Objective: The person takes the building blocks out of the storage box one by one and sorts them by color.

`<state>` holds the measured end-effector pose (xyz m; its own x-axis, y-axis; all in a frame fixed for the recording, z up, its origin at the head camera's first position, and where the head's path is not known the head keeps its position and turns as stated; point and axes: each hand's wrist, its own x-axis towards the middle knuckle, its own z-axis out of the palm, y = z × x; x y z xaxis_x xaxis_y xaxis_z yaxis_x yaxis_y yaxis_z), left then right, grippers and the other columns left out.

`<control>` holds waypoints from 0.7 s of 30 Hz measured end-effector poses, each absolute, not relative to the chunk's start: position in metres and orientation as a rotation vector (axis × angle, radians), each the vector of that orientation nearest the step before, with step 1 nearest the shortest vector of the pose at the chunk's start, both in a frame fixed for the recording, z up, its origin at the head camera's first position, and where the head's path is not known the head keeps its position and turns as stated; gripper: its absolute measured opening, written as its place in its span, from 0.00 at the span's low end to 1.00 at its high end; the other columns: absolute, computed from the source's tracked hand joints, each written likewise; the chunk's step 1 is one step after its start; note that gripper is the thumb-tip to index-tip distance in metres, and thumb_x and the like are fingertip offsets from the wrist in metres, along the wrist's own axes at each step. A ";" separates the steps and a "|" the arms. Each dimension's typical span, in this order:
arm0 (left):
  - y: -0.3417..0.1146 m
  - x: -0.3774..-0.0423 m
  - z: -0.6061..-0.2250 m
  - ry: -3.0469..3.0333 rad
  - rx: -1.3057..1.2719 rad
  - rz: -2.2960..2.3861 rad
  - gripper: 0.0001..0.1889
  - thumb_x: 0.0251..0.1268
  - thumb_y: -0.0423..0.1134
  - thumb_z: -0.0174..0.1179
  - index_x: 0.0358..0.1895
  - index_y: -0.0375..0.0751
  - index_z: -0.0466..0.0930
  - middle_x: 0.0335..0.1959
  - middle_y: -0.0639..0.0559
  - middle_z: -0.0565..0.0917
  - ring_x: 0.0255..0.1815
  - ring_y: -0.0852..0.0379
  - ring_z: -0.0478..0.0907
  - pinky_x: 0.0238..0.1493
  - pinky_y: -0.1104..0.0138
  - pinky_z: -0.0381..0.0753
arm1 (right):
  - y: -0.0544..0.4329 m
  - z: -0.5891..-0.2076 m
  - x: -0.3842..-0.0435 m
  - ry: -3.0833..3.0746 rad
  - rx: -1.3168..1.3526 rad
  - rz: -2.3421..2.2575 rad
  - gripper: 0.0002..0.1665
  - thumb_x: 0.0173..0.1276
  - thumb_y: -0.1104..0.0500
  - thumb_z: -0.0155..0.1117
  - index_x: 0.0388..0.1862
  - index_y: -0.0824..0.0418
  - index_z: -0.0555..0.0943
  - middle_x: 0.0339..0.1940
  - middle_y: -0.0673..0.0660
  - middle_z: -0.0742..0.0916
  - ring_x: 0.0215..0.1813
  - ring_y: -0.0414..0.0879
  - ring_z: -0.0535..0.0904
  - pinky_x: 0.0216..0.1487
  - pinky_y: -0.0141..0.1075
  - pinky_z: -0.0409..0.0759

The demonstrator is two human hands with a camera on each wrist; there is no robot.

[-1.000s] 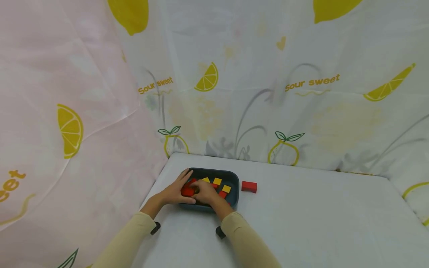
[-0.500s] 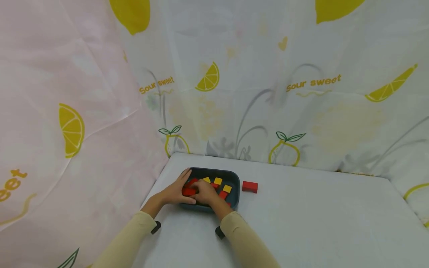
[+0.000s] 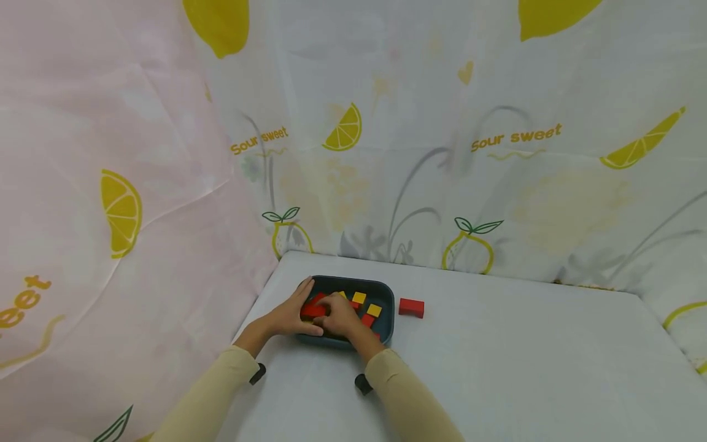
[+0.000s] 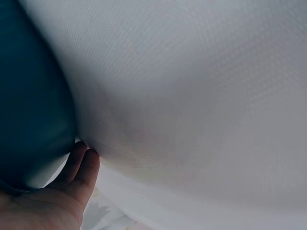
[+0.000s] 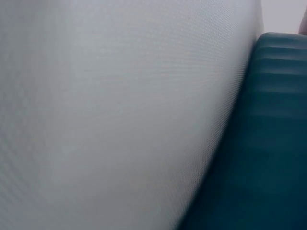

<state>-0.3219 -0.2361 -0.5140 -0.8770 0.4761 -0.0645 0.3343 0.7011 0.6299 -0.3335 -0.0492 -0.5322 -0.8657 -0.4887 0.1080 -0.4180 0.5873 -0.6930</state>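
A dark blue-green rectangular tray (image 3: pixel 393 307) stands on the white table, with red and yellow blocks inside. My left hand (image 3: pixel 284 316) spreads over its left end, fingers toward the far corner and thumb along the near rim. In the left wrist view, straight left fingers (image 4: pixel 86 170) lie along the tray's outer wall (image 4: pixel 36 100). My right hand (image 3: pixel 341 318) reaches into the tray with curled fingers and pinches a red block (image 3: pixel 312 311) at the left end. Its fingertips are partly hidden. The right wrist view has the tray's ribbed side (image 5: pixel 273 129) but no right hand.
A single red block (image 3: pixel 411 307) lies on the table (image 3: pixel 513 356) just right of the tray. Yellow blocks (image 3: pixel 374 310) and red ones sit in the tray's right half. Lemon-printed cloth (image 3: pixel 386 153) hangs behind the table and along its left side.
The red block at the tray's left end has shifted slightly away from me with my right fingers, showing yellow below it. My left hand stays at the tray's left end.
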 end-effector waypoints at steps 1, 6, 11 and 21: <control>-0.236 -0.322 -0.514 2.689 0.648 0.929 0.68 0.48 0.63 0.73 0.80 0.36 0.34 0.82 0.40 0.36 0.82 0.37 0.39 0.75 0.40 0.52 | -0.049 -0.532 -0.333 2.723 -0.779 -1.165 0.20 0.62 0.58 0.72 0.52 0.63 0.85 0.46 0.57 0.84 0.46 0.45 0.76 0.46 0.34 0.78; -0.237 -0.321 -0.513 2.693 0.633 0.921 0.67 0.49 0.62 0.73 0.80 0.37 0.34 0.82 0.41 0.36 0.82 0.38 0.39 0.76 0.41 0.52 | -0.047 -0.528 -0.331 2.743 -0.725 -1.259 0.20 0.60 0.60 0.73 0.51 0.66 0.85 0.47 0.59 0.83 0.48 0.48 0.77 0.46 0.34 0.79; -0.238 -0.320 -0.514 2.696 0.612 0.915 0.66 0.50 0.57 0.74 0.80 0.38 0.34 0.82 0.42 0.36 0.82 0.40 0.39 0.76 0.42 0.52 | -0.044 -0.526 -0.331 2.754 -0.681 -1.263 0.21 0.61 0.59 0.73 0.52 0.65 0.85 0.49 0.59 0.82 0.48 0.47 0.77 0.46 0.34 0.79; -0.234 -0.321 -0.515 2.699 0.624 0.918 0.66 0.49 0.59 0.74 0.80 0.39 0.35 0.82 0.42 0.37 0.82 0.40 0.39 0.76 0.42 0.52 | -0.032 -0.512 -0.331 2.775 -0.703 -1.080 0.20 0.62 0.58 0.72 0.53 0.64 0.85 0.48 0.57 0.81 0.44 0.45 0.76 0.47 0.35 0.79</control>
